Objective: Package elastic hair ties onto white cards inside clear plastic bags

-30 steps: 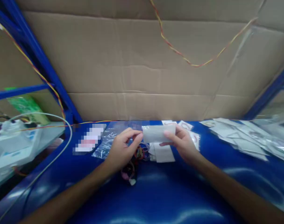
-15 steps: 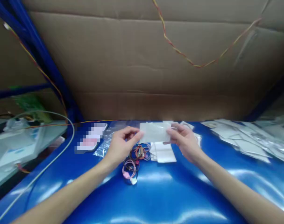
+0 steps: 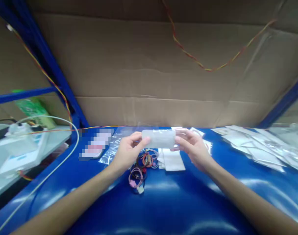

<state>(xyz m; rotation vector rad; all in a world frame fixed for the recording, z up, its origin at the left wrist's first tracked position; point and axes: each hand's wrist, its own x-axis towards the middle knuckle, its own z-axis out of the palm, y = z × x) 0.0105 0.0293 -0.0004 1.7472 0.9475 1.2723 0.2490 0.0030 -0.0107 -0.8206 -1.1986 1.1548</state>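
Observation:
Both hands hold a small translucent plastic bag [image 3: 159, 138] a little above the blue table [image 3: 178, 202]. My left hand [image 3: 128, 152] pinches the bag's left end and my right hand [image 3: 192, 148] pinches its right end. Below the bag lies a tangle of coloured wires [image 3: 141, 166] with a small white connector. Right of the wires sits a small stack of white bags [image 3: 172, 160].
Several filled clear bags [image 3: 259, 145] are spread at the right of the table. Empty clear bags [image 3: 112, 148] lie at the left, beside a blurred-out label. A cardboard wall [image 3: 163, 71] rises behind. Blue shelf posts and a grey cable stand at the left.
Both hands have lifted the bag slightly and shifted it left. The wire bundle, earlier partly under my left hand, now lies uncovered.

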